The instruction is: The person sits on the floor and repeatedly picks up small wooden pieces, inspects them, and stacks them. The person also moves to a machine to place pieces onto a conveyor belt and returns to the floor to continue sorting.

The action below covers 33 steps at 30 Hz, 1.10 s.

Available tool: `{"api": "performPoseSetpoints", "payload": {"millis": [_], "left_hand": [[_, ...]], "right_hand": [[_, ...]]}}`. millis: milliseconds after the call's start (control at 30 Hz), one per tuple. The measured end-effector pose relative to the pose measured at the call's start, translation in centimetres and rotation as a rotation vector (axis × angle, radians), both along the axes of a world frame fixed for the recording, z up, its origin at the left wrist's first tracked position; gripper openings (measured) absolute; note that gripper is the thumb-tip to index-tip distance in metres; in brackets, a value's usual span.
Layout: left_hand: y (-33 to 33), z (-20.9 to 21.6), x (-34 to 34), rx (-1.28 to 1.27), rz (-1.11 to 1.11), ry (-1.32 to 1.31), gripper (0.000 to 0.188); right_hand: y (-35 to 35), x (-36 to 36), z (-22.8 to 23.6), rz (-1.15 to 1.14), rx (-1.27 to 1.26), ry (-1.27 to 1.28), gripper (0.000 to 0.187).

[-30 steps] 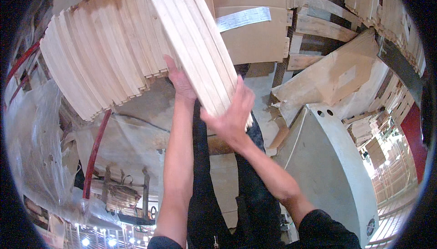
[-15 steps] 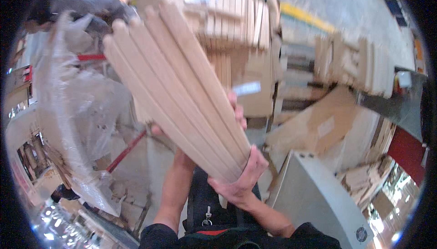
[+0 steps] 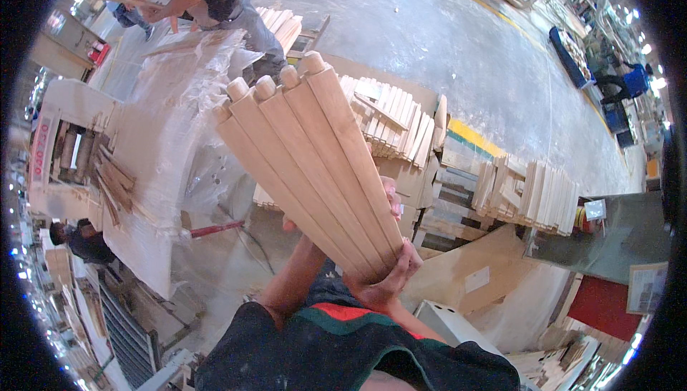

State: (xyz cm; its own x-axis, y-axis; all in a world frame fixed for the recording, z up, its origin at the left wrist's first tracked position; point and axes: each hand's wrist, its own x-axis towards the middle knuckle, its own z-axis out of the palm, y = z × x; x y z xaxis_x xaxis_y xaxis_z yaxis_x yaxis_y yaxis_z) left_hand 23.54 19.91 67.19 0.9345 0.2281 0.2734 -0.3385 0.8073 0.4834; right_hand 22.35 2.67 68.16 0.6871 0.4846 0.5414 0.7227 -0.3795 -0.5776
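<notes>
A bundle of several pale wooden slats (image 3: 308,169), laid side by side with rounded tenons at their far ends, slants up and to the left in front of me. My left hand (image 3: 391,195) supports it from beneath near the middle. Its fingertips curl up at the right edge and its thumb shows at the left, while the slats hide the palm. Wrapped round the near end of the bundle is my right hand (image 3: 392,274), fingers closed on the right side.
Stacked wooden slats (image 3: 397,120) lie beyond the bundle, and another stack (image 3: 526,194) rests on a pallet to the right. A plastic-covered table (image 3: 172,155) stands at left. Another person (image 3: 222,5) works behind it. A grey metal housing (image 3: 444,323) is close by my right arm.
My view has tilted up, bringing more floor and the other person into sight. The slats' far ends sit lower and farther right in view. Both hands keep hold.
</notes>
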Motion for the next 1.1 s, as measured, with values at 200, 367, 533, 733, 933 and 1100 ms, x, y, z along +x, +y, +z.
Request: {"api": "performPoseSetpoints", "payload": {"millis": [200, 367, 533, 733, 933, 1100], "left_hand": [[-0.6, 2.4, -1.4, 0.055, 0.019, -0.012, 0.124], [-0.6, 3.9, -2.0, 0.120, 0.027, -0.020, 0.124], [-1.0, 5.6, -4.6, 0.199, 0.037, 0.004, 0.124], [-2.1, 6.4, -6.5, 0.294, 0.006, 0.022, 0.124], [-3.9, 6.9, -7.1, 0.364, -0.056, 0.021, 0.124], [-4.1, 6.8, -6.0, 0.432, -0.097, -0.059, 0.124]], "right_hand": [[-0.1, -0.8, 1.0, 0.035, 0.042, -0.051, 0.098], [0.0, -1.1, 1.1, 0.071, 0.090, -0.056, 0.100], [0.4, -1.5, 0.1, 0.108, 0.106, -0.011, 0.093], [2.2, -0.6, -0.2, 0.242, 0.179, 0.103, 0.099], [0.8, -1.5, -3.4, 0.178, 0.125, 0.227, 0.100], [0.6, -1.3, -2.1, 0.273, 0.162, 0.547, 0.112]]}}
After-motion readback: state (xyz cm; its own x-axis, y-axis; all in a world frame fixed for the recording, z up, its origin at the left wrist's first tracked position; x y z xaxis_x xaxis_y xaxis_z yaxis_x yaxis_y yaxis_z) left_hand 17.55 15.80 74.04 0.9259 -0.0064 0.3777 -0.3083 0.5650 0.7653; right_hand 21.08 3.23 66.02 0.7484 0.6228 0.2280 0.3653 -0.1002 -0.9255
